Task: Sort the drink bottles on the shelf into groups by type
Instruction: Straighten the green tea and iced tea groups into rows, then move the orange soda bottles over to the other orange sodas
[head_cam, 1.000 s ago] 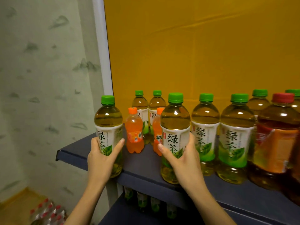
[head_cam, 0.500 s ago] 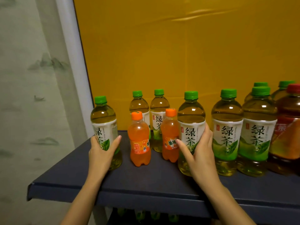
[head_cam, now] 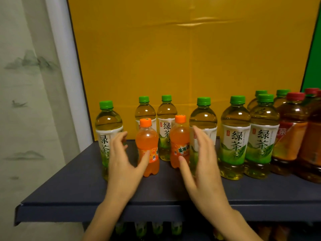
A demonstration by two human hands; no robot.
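Several green-capped green tea bottles stand on a dark blue shelf (head_cam: 83, 193). The leftmost green tea bottle (head_cam: 107, 129) stands beside my left hand (head_cam: 121, 167), whose fingers are spread and hold nothing. Another green tea bottle (head_cam: 203, 119) is just behind my right hand (head_cam: 203, 164), also spread and empty. Two small orange soda bottles (head_cam: 147, 141) (head_cam: 180, 136) stand between my hands; my left thumb touches the left one. Two more green tea bottles (head_cam: 166, 119) stand behind them. Red-capped brown tea bottles (head_cam: 291, 136) stand at the right.
A yellow panel (head_cam: 173, 58) backs the shelf, with a green panel (head_cam: 314, 58) at the far right. A white post (head_cam: 64, 75) and a painted wall lie to the left. More bottles (head_cam: 156, 228) stand on a lower shelf below the front edge.
Both hands have let go of the green tea bottles they gripped and moved inward toward the two orange soda bottles. The camera has shifted right.
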